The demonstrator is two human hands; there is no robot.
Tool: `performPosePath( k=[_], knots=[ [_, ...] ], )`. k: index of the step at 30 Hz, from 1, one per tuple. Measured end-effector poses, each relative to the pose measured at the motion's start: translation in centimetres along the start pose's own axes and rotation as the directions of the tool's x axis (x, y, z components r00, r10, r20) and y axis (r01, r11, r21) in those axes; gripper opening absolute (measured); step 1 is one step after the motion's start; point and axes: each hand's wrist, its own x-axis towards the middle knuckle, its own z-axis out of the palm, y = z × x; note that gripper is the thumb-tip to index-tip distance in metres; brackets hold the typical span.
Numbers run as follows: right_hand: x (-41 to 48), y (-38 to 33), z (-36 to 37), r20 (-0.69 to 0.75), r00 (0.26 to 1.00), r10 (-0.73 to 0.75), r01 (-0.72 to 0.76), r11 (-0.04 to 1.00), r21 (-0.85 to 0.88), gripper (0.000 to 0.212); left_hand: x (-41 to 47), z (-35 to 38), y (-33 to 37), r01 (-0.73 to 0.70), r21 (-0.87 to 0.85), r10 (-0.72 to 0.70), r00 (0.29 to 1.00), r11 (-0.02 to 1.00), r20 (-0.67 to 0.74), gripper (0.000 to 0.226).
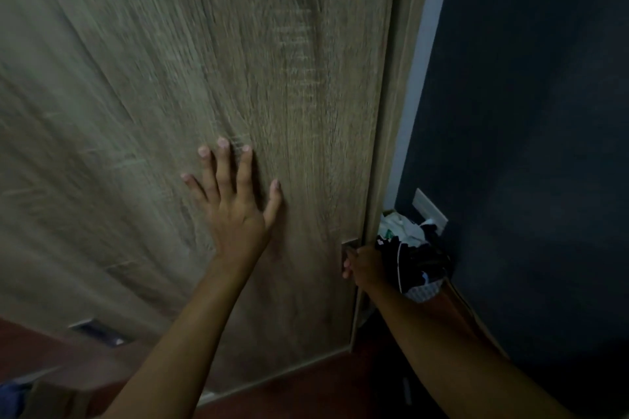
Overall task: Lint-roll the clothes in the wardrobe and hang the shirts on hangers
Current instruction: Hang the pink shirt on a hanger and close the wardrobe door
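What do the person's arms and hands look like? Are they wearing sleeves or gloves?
No gloves and no sleeves in view: the left arm and right arm are bare up to the picture's edge. The left hand shows short, plain nails, with no ring or watch. The right hand is too dim and blurred to check for rings.

Landmark: tall grey-brown wood-grain wardrobe door (289, 95), matt wood-look face, streaked grain. Right of door: dark blue-grey wall (527, 112), matt, even; black-and-white heap of soft cloth garments (410, 248), crumpled. Below door: reddish-brown floor (313, 388), smooth, dull.
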Motion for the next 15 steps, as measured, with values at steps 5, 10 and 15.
performPosePath(
  k=[5, 10, 15],
  knots=[
    [0.0, -0.5, -1.3, 0.048, 0.998, -0.039, 0.042, 0.996, -0.083, 0.038, -0.1, -0.1, 0.4, 0.011, -0.024, -0.011, 1.0, 1.0, 0.023, 0.071],
    [-0.7, -1.0, -4.1, 0.139, 0.971, -0.195, 0.219, 0.957, -0.188, 0.046, 0.2, -0.3, 3.1, -0.026, -0.145, 0.04, 0.995, 0.989, 0.089, 0.065],
    [-2.6, -3.0, -13.7, 0.045, 0.944, -0.328, 0.32, 0.868, -0.379, 0.043, 1.8, 0.1, 9.6, -0.136, -0.492, 0.255, 0.949, 0.86, 0.183, 0.055]
  ],
)
